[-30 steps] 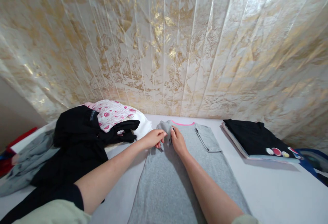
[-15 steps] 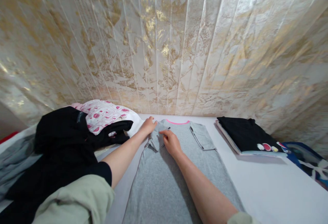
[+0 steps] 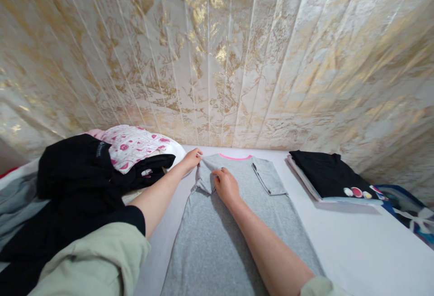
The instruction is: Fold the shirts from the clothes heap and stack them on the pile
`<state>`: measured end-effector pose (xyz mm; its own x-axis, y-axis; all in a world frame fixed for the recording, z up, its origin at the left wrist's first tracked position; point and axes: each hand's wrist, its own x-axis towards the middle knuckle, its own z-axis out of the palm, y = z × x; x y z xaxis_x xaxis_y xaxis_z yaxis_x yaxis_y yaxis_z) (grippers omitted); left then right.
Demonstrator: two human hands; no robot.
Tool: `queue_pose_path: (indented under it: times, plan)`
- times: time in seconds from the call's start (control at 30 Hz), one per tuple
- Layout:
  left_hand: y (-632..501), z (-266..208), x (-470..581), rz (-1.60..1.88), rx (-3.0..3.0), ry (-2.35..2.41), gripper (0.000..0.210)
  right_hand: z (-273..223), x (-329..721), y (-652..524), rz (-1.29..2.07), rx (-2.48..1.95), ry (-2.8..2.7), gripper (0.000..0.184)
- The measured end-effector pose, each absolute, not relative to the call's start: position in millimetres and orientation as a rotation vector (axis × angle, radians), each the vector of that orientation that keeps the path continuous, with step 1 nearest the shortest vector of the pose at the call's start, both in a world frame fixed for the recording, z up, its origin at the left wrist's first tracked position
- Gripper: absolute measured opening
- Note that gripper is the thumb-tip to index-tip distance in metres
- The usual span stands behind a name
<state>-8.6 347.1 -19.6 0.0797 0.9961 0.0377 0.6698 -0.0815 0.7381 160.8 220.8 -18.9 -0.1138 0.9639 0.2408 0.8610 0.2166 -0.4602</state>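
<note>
Fingers (image 3: pixel 197 152) of the left hand (image 3: pixel 191 160) are drawn close together at the shoulder edge of a heather-grey T-shirt (image 3: pixel 233 241); we cannot tell whether cloth is pinched. Right hand (image 3: pixel 226 186): fingers bent, index and thumb near each other over the sleeve (image 3: pixel 205 179) folded inward, left of frame centre; we cannot tell whether they grip the fabric.

T-shirt position: lower centre of the frame, flat on a white table (image 3: pixel 346 241), pink neckline (image 3: pixel 235 157) toward the curtain, lower end cut off by the frame. We record the other sleeve (image 3: pixel 269 179) also lying inward, right of the neckline.

Lower left: we note a loose pile with a black garment (image 3: pixel 73 165), a white cloth with pink print (image 3: pixel 130 144) and grey fabric (image 3: pixel 20 203). Centre right: a black folded garment (image 3: pixel 328 174) with round printed motifs (image 3: pixel 356 192) tops paler folded layers. Right edge: a blue item, (image 3: pixel 403 203) too partly shown for us to identify.

Upper frame: we see a white-and-gold patterned curtain (image 3: pixel 220 56).
</note>
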Motion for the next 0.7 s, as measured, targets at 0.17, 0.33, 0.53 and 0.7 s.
queue_pose_path:
  times: [0.17, 0.33, 0.53, 0.7]
  plan:
    - [316, -6, -4, 0.803, 1.903, 1.748, 0.025, -20, 162, 221, 0.228, -1.708, -2.033, 0.033]
    - [238, -2, -9, 0.69, 2.215, 1.603, 0.023, -20, 162, 222, 0.225, -1.711, -2.048, 0.033]
    - [195, -3, -15, 0.508, 2.398, 1.746, 0.02, -19, 163, 220, 0.22, -1.73, -2.063, 0.032]
    - [186, 4, -16, 0.29, 2.403, 1.939, 0.024, -14, 164, 216, 0.181, -1.788, -2.049, 0.032]
